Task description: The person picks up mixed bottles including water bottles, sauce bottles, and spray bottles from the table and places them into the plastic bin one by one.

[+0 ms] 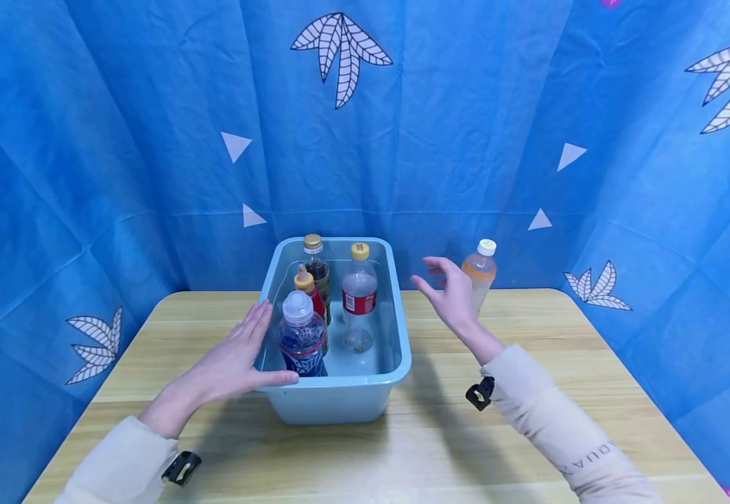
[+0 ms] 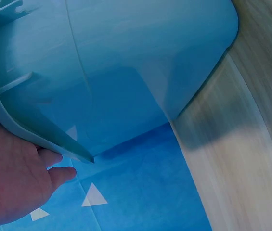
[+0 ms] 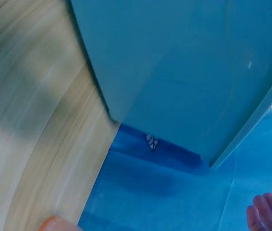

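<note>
A light blue plastic bin (image 1: 339,402) stands on the table, holding several bottles. My left hand (image 1: 235,360) rests on its left rim near the front corner, fingers straight and thumb along the front rim; in the left wrist view, the fingertips (image 2: 63,174) show beside the rim. My right hand (image 1: 453,294) is in the air right of the bin, fingers loosely bent and holding nothing. Just behind it stands a white-capped bottle (image 1: 481,269) with an orange band, its lower part partly hidden by the hand.
Inside the bin are a blue-labelled bottle (image 1: 302,339), a red squeeze bottle (image 1: 304,282), a dark bottle (image 1: 317,269) with a gold cap and a clear bottle (image 1: 360,280) with a yellow cap. A blue curtain (image 1: 465,105) hangs behind the wooden table (image 1: 566,392).
</note>
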Action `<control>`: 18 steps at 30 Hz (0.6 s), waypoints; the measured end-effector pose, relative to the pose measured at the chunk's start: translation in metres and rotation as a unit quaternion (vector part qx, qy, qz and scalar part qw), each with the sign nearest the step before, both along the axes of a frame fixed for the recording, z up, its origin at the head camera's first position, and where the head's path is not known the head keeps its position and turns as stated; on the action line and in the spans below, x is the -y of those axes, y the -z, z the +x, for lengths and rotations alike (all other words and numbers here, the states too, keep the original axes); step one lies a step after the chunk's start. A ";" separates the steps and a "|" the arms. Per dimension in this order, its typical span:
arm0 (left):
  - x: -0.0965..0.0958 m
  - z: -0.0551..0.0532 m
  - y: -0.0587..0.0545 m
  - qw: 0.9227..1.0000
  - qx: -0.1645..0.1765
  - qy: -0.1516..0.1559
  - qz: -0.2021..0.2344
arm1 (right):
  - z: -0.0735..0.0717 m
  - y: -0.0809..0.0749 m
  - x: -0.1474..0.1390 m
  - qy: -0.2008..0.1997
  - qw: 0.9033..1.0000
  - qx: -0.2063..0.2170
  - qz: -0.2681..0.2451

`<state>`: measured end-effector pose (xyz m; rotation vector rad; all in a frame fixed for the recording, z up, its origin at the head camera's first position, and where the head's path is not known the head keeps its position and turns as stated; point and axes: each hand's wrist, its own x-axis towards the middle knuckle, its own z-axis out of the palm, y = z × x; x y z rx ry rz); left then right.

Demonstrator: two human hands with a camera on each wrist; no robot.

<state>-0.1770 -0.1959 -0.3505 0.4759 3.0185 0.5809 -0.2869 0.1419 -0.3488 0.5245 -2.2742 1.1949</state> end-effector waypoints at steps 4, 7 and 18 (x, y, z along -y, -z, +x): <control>0.000 0.000 0.000 1.000 0.001 -0.002 0.000 | -0.001 0.002 -0.009 0.008 1.000 -0.006 -0.003; 0.000 0.000 0.001 1.000 -0.003 0.001 -0.001 | -0.001 0.003 -0.015 0.015 1.000 -0.013 -0.003; 0.000 0.000 0.001 1.000 -0.003 -0.002 -0.004 | -0.008 0.005 -0.037 0.045 0.999 -0.029 -0.005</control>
